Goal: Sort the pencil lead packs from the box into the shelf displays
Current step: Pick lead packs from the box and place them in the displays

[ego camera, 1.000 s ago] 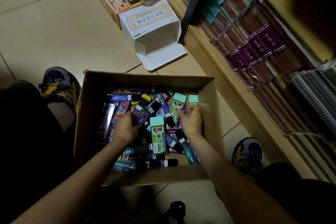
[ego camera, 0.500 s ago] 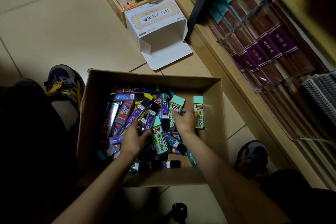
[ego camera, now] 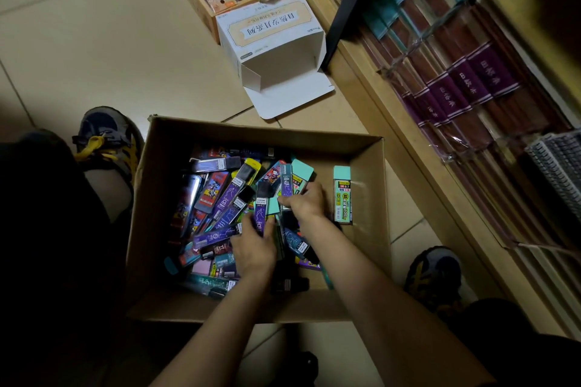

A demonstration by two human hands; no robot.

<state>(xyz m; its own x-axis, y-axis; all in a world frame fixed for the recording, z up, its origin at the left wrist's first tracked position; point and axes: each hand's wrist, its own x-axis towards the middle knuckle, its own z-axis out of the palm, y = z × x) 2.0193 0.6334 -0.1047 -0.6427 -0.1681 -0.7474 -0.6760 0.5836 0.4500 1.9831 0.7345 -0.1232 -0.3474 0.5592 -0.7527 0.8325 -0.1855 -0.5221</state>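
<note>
An open cardboard box (ego camera: pixel 151 198) on the floor holds several pencil lead packs, mostly purple, dark and mint-capped. Both hands are inside it. My left hand (ego camera: pixel 254 250) grips a purple pack (ego camera: pixel 261 214) that stands upright between its fingers. Just right of it, my right hand (ego camera: pixel 306 203) pinches another purple pack (ego camera: pixel 286 182) beside a mint-capped one (ego camera: pixel 300 177). A mint-capped green pack (ego camera: pixel 342 195) lies alone against the box's right wall. The shelf (ego camera: pixel 393 116) runs along the right.
An empty white carton (ego camera: pixel 270 41) lies open on the floor beyond the box, a wooden crate (ego camera: pixel 195 0) behind it. Wrapped purple-banded notebooks (ego camera: pixel 465 85) and spiral pads (ego camera: pixel 559 166) fill the shelf. My shoes (ego camera: pixel 107 141) (ego camera: pixel 434 273) flank the box on tan tiles.
Both hands have drawn together at the middle of the box. Each has taken hold of a purple pack. The mint-capped green pack the right hand touched earlier now lies by the right wall.
</note>
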